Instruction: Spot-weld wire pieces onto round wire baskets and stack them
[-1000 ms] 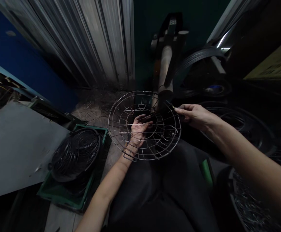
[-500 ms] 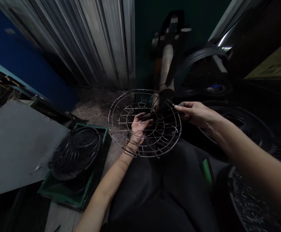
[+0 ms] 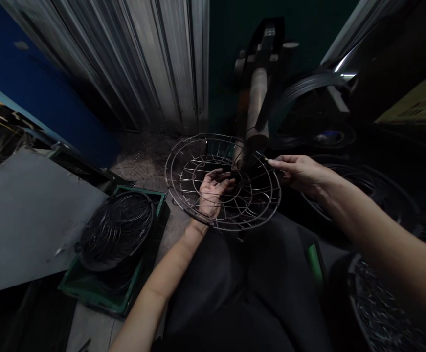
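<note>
A round wire grille (image 3: pixel 183 166) of concentric rings and spokes is held nearly flat above my lap. My left hand (image 3: pixel 212 191) reaches up through it from below, fingers curled around the inner rings near the hub. My right hand (image 3: pixel 298 172) pinches the grille's right rim between thumb and fingers. The grille's far edge sits against the tip of a brown cylindrical machine arm (image 3: pixel 255 113).
A green crate (image 3: pixel 88 293) holding a coil of black wire (image 3: pixel 117 230) stands at my left. A grey sheet (image 3: pixel 25 220) lies further left. Large dark wire coils (image 3: pixel 345 186) sit at the right, and a bin of small metal pieces (image 3: pixel 381 313) at lower right. Corrugated metal wall behind.
The grille has turned and tilted slightly, its near rim now across my left wrist. Both hands keep their hold and have shifted a little to the right.
</note>
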